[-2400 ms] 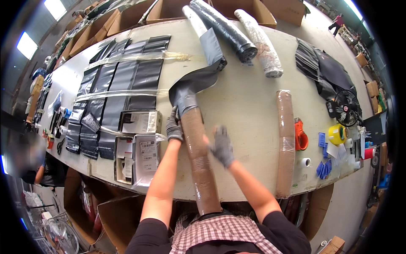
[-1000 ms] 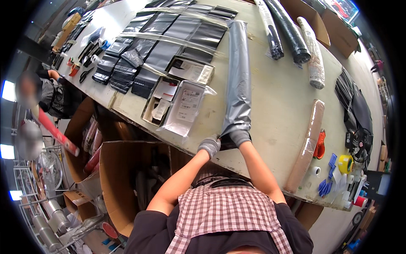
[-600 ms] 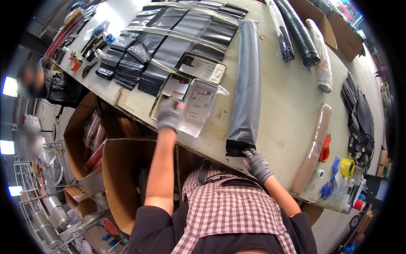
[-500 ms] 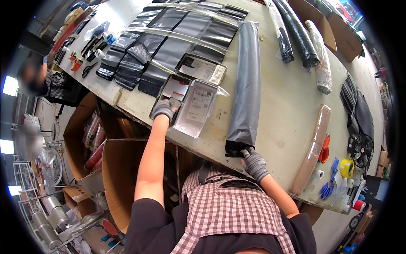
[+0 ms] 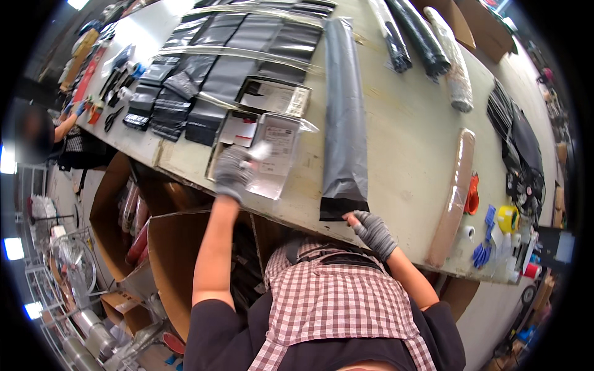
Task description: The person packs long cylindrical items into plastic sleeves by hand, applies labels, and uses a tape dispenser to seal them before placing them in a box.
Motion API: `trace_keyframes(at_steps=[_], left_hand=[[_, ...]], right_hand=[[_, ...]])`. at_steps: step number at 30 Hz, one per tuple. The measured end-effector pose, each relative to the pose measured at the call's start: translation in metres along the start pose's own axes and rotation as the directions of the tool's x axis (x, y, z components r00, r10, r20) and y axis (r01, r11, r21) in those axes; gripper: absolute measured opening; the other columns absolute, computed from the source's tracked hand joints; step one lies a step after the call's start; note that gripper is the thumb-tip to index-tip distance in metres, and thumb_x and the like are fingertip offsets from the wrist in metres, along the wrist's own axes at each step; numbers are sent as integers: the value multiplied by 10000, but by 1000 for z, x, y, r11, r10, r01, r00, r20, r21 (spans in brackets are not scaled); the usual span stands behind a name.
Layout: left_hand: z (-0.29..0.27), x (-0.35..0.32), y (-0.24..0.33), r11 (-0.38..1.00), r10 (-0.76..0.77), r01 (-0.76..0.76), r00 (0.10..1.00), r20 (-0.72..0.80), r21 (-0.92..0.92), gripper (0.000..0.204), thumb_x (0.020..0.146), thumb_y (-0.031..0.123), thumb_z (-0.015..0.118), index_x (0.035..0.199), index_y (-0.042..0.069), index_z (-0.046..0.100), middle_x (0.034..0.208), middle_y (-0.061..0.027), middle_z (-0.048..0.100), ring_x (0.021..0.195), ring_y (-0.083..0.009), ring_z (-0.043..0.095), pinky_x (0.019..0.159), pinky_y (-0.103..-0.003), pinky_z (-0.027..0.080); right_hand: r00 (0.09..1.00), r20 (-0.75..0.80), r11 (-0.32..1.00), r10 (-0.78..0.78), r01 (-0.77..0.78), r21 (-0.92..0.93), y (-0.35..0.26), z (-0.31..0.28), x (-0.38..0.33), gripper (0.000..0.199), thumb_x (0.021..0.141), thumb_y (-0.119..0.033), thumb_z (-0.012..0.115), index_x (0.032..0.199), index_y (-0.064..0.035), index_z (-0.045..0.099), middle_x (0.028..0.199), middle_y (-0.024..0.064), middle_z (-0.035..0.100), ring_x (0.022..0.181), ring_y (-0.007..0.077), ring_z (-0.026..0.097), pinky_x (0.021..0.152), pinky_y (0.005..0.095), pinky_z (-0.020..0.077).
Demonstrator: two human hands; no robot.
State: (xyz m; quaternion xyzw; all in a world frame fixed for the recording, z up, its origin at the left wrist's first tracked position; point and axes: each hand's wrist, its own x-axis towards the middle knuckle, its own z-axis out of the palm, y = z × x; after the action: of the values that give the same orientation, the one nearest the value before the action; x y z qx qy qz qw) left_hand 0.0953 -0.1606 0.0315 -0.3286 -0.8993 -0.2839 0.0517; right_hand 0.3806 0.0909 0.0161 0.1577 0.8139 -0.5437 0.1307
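Note:
My left hand (image 5: 232, 174), in a grey fingerless glove, is over the open trays at the table's near edge. Motion smears its fingers and a whitish patch beside them, so I cannot tell what they hold. Under and beside it are a dark-rimmed tray (image 5: 217, 148) with white and red papers and a clear plastic tray (image 5: 267, 187) with printed labels. A long, filled grey mailing bag (image 5: 344, 117) lies lengthwise on the table, its black end strip towards me. My right hand (image 5: 374, 232), gloved alike, has its curled fingers closed at the right corner of that strip.
Flat black plastic bags (image 5: 232, 77) lie under clear strips at the far left. Wrapped rolls (image 5: 417, 37) are at the far right. A brown wrapped bar (image 5: 453, 198), orange scissors (image 5: 473, 195) and yellow tape (image 5: 508, 219) lie at right. Open cartons (image 5: 179, 260) stand below the table's edge.
My left hand has lifted from the dark-rimmed tray. The bag's black end strip now lies flatter, and my right hand has shifted to its corner. The whole view has shifted slightly.

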Motion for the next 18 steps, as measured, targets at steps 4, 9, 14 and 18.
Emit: trace_keyframes(at_steps=[4, 9, 14, 18], left_hand=[[61, -61, 136, 687, 719, -699, 612, 330, -198, 191, 713, 210, 645, 875, 110, 632, 801, -68, 581, 770, -271, 576, 712, -394, 479], [95, -51, 143, 912, 403, -409, 902, 153, 11, 291, 738, 169, 602, 1023, 121, 574, 890, -69, 571, 834, -261, 566, 748, -376, 468], [119, -52, 151, 870, 492, -482, 860, 135, -104, 264, 765, 140, 573, 1023, 88, 568, 870, -96, 588, 802, -274, 586, 685, -383, 490], [121, -60, 144, 899, 417, -395, 904, 97, -187, 224, 760, 69, 575, 985, 68, 572, 878, -107, 612, 782, -297, 602, 683, -394, 500]], right_hand=[[935, 187, 808, 300, -354, 472, -6, 11, -2, 407, 901, -409, 565, 1050, -32, 609, 707, 6, 585, 542, 71, 483, 502, 222, 402], [817, 171, 651, 550, -548, 525, 35, 3, -19, 182, 910, -217, 548, 947, -40, 566, 640, 4, 546, 438, 71, 435, 345, 235, 318], [987, -96, 618, 131, -6, 786, 39, 38, 45, 265, 917, -273, 557, 1008, -23, 562, 777, 36, 585, 658, 119, 553, 584, 255, 468], [980, -144, 640, 134, 25, 768, 47, 46, 15, 329, 878, -262, 609, 1077, -15, 525, 927, 64, 591, 799, 155, 571, 693, 286, 478]])
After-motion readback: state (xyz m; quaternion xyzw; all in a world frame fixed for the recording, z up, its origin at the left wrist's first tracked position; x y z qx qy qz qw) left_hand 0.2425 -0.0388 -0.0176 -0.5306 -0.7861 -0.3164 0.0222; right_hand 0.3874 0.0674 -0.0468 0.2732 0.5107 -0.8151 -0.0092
